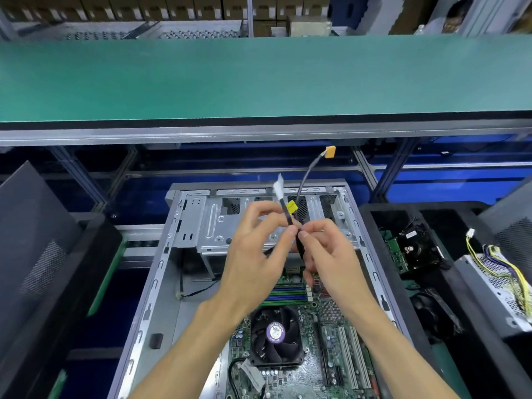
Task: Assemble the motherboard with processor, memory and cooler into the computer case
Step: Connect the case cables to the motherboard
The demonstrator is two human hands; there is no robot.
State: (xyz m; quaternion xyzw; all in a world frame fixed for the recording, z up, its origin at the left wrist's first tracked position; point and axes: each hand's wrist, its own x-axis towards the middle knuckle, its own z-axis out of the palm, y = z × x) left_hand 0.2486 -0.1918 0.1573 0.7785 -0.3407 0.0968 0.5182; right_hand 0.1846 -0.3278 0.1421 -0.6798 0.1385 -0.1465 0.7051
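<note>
**Cables sorted above the seated board**

Nearest of all, the motherboard already lies flat inside the open computer case, its black cooler fan facing up and the green and blue memory slots just beyond it. Both forearms reach in over it, and the hands meet above the drive cage at the far end of the case.

Left hand pinches a dark cable bundle between thumb and fingertips; right hand pinches the same bundle just below, fingers curled round it. Held up like this, the loose ends fan out clear of the board: a white tag, a yellow plug, and an orange connector arching highest. I would say the person is separating the leads to pick the right one for a header.

Off to the right, another board with a cooler waits in a black tray, beside a power supply trailing yellow wires. A green table runs across behind.
</note>
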